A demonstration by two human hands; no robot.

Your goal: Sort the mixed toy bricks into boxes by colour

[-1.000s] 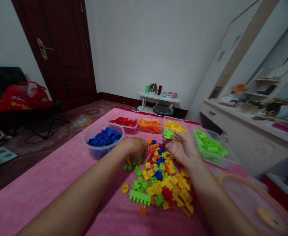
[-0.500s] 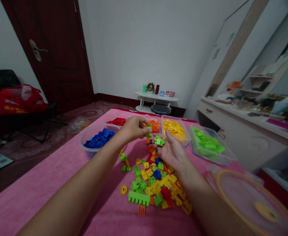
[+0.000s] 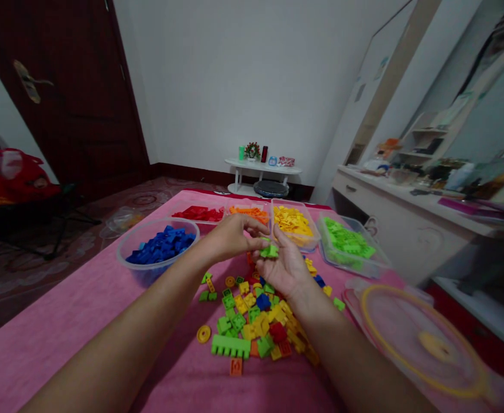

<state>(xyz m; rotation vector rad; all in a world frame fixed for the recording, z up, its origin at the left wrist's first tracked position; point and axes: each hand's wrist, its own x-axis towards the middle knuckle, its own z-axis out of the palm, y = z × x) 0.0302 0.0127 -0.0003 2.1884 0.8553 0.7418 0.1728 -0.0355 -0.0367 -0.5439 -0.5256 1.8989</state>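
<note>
My left hand (image 3: 234, 236) reaches in over the heap, thumb and fingertips closed at light-green toy building bricks (image 3: 270, 251). My right hand (image 3: 286, 268) is turned palm up, cupping these bricks near its fingers, with the thumb raised beside them. The two hands meet at the bricks, and my fingers partly hide them. Below lies a mixed heap of toy bricks (image 3: 252, 321) in green, yellow, red, blue and orange. A long green brick (image 3: 231, 346) and a yellow wheel-like piece (image 3: 203, 334) lie at its near left edge.
A round tub of blue bricks (image 3: 122, 252) stands left on the pink cloth (image 3: 84, 310). Behind are boxes of red bricks (image 3: 200, 214), orange bricks (image 3: 249, 213) and yellow bricks (image 3: 293, 221). A box of green bricks (image 3: 350, 240) and a yellow-rimmed lid (image 3: 366, 298) are at right.
My left hand has come to my right hand, bringing its green brick against those there. The view has shifted slightly to the right.
</note>
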